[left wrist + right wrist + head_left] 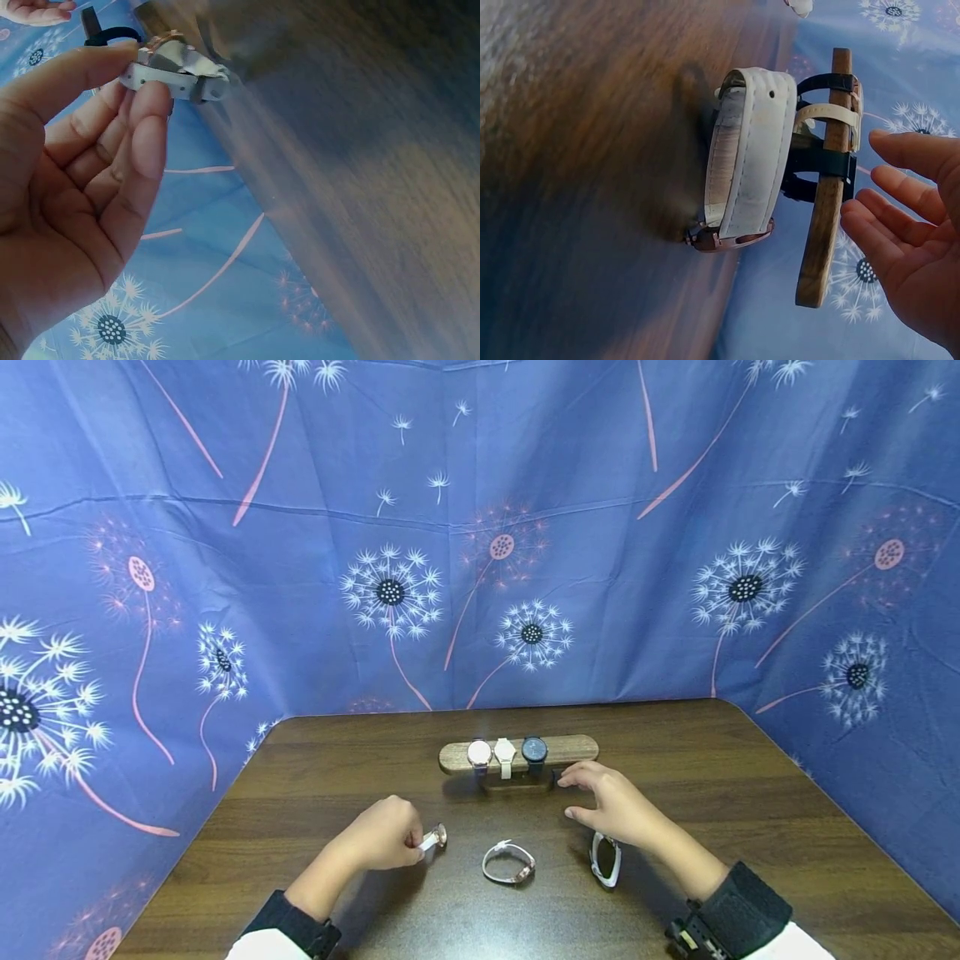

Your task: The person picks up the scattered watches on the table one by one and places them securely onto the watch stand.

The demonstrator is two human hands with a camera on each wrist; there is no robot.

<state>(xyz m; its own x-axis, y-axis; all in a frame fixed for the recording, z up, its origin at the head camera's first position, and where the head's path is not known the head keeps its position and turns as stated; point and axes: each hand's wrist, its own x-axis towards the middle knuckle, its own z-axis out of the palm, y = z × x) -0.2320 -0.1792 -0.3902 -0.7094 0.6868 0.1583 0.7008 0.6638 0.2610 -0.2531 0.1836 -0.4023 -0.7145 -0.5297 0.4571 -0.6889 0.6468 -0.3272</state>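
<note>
My left hand (386, 835) pinches the white strap of a small wristwatch (441, 835) between thumb and fingers, over the left part of the table. In the left wrist view that watch (169, 79) shows its strap holes and buckle end. My right hand (618, 806) is held with fingers spread, its fingertips right by the right side of a wooden watch stand (573, 747); no object shows in its grasp. Below it, a white-strapped watch (605, 860) lies on its side; it looms large in the right wrist view, with a rose-coloured case (731, 238).
On the stand's bar sit a pale-faced watch (479, 752), a white watch (505, 750) and a dark watch (535, 749). Another white-strapped watch (508, 862) lies between my hands on the wooden table (337, 752). A blue dandelion-print cloth (300, 568) hangs behind the table.
</note>
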